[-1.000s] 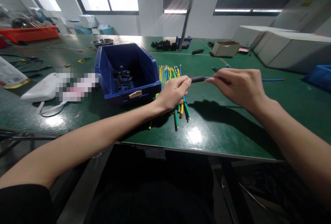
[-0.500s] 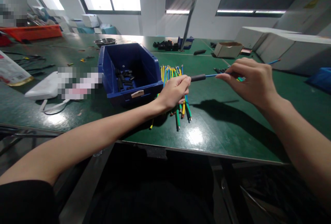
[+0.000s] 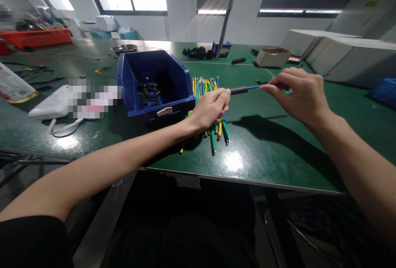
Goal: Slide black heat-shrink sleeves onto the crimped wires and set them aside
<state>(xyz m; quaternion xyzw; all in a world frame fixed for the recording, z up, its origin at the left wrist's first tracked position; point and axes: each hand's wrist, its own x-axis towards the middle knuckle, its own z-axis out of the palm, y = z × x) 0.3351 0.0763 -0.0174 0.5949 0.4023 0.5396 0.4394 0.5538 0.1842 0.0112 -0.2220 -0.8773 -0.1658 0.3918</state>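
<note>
My left hand [image 3: 210, 108] is closed around the near end of a short black sleeve [image 3: 239, 90]. A thin blue wire [image 3: 253, 87] runs from the sleeve's right end into the pinched thumb and fingers of my right hand [image 3: 301, 90]. The wire's far tip shows just behind the right hand. How far the wire reaches inside the sleeve is hidden. Under and beside my left hand lies a bundle of yellow, green and blue wires [image 3: 214, 143] on the green table. Left of it stands a blue bin [image 3: 179, 109] with several black sleeves [image 3: 148, 94] inside.
A white device [image 3: 51, 105] with a cable sits on the left. Farther back are a metal bowl [image 3: 124, 48], black parts [image 3: 198, 52], an open cardboard box [image 3: 272, 58] and an orange crate [image 3: 40, 38]. White boxes [image 3: 365, 62] stand at right. A slanted pole [image 3: 227, 16] rises behind.
Both hands keep their grip and barely move. The sleeve sits slightly farther right, and less of the blue wire's tip sticks out behind my right hand.
</note>
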